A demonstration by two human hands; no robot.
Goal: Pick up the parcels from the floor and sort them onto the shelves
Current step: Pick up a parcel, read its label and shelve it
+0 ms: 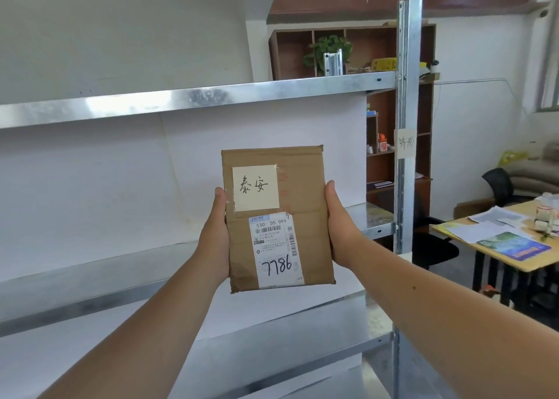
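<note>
A flat brown cardboard parcel is held upright in front of the metal shelves. It carries a cream handwritten note at the top and a white shipping label marked 7786 below. My left hand grips its left edge and my right hand grips its right edge, thumbs on the front face. The parcel hangs in the air in front of the middle shelf bay, with the shelf boards above and below it bare.
The shelf's right steel post bears a handwritten paper tag. Behind it stands a brown wooden bookcase with a plant. At the right is a wooden desk with papers and a black chair.
</note>
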